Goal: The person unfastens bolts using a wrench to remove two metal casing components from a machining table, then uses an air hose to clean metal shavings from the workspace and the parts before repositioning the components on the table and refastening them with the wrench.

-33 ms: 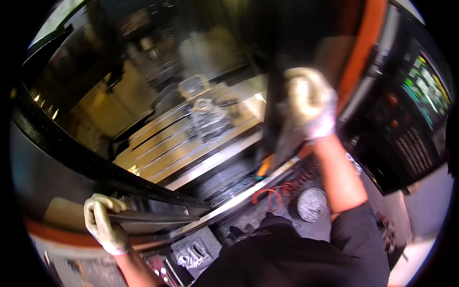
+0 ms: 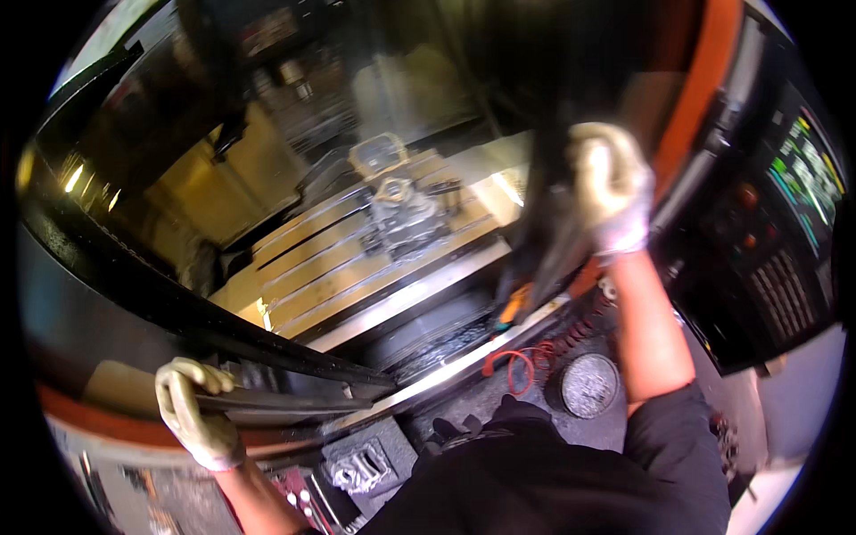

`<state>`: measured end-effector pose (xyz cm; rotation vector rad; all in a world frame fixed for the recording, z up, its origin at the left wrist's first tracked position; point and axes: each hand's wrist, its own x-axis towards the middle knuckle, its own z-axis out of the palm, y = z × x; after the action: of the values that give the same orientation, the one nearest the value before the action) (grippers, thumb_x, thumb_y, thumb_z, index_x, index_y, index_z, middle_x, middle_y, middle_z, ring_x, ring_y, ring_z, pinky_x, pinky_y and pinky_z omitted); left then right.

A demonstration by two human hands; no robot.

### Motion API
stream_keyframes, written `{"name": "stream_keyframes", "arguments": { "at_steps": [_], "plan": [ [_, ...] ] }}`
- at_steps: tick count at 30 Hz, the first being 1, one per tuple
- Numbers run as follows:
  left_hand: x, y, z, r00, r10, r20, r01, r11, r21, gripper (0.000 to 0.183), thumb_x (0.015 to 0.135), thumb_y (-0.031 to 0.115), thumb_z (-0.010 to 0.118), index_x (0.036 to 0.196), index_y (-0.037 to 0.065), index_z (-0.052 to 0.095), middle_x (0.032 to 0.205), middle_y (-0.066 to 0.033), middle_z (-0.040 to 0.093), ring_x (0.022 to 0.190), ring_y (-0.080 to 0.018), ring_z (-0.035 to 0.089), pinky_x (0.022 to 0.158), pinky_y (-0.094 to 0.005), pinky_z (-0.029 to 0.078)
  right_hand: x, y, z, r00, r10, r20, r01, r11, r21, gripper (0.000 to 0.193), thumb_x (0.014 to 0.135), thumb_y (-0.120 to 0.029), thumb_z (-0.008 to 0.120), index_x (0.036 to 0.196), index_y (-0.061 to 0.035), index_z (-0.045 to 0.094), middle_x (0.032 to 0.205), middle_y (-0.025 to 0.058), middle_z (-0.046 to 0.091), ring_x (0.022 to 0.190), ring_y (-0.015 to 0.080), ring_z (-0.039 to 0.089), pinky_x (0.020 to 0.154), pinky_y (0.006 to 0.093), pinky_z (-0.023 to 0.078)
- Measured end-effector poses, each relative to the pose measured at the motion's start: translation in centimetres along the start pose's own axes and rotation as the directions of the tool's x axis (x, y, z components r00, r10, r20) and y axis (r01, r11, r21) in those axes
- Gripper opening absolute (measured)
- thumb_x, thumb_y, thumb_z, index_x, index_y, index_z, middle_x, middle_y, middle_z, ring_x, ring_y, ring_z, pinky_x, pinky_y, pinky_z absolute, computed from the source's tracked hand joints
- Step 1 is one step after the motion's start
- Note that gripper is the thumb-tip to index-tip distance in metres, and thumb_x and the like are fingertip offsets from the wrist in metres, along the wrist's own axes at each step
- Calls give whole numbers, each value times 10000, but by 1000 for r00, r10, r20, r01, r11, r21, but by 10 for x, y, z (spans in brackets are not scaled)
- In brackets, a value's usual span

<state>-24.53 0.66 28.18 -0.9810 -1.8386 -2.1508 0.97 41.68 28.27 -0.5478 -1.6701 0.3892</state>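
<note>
In a white glove, my left hand [image 2: 196, 415] curls its fingers round the edge of a dark left sliding door [image 2: 116, 290], beside a dark bar. My right hand [image 2: 613, 189], gloved too and slightly blurred, is closed on the edge of the right sliding door [image 2: 557, 245]; what its fingertips touch is hidden. Between the doors lies the inside of a milling machine. A slotted machine table [image 2: 308, 272] shows there, with a metal fixture [image 2: 406, 223] fixed on it.
A control panel [image 2: 807, 183] with a lit screen stands at the right. Below the opening are a red coiled hose [image 2: 510, 361], a round bucket [image 2: 588, 385] and an orange-handled tool [image 2: 514, 305]. A metal part [image 2: 361, 468] rests on a grey block at lower left.
My right hand and the right door have shifted a little to the right, and the opening looks slightly wider. The whole view has also shifted slightly. My left hand stays put on its door.
</note>
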Motion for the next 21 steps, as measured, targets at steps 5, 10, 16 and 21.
{"name": "stream_keyframes", "arguments": {
  "at_steps": [5,10,16,21],
  "plan": [
    [16,-21,-74,903,-189,-386,149,980,-131,385,1084,454,515,851,148,525,662,20,402,569,-125,380,613,-318,391,35,79,-29,909,407,-89,-344,853,392,259,1048,-257,604,1107,-36,726,833,52,712,689,113,622,650,257,511],
    [35,-15,-153,785,-189,-590,190,980,-61,389,1036,477,610,809,172,529,616,31,367,526,-127,330,604,-315,364,70,150,-46,807,519,-282,-381,822,423,284,1013,-338,687,1007,-58,735,721,-3,649,613,83,550,574,242,441],
    [50,-28,-185,524,103,-846,139,969,205,325,1010,395,654,963,75,677,662,16,476,579,-134,444,574,-299,422,80,187,-58,816,404,-413,-319,911,263,322,1035,-352,653,1039,-40,730,745,4,642,633,78,551,584,236,450],
    [57,-44,-192,466,216,-858,162,933,322,290,997,355,660,967,72,715,713,0,566,586,-134,501,558,-290,440,78,178,-60,841,319,-437,-237,943,232,275,1035,-300,663,1074,-37,731,792,18,684,646,69,580,581,218,467]
  ]
}}
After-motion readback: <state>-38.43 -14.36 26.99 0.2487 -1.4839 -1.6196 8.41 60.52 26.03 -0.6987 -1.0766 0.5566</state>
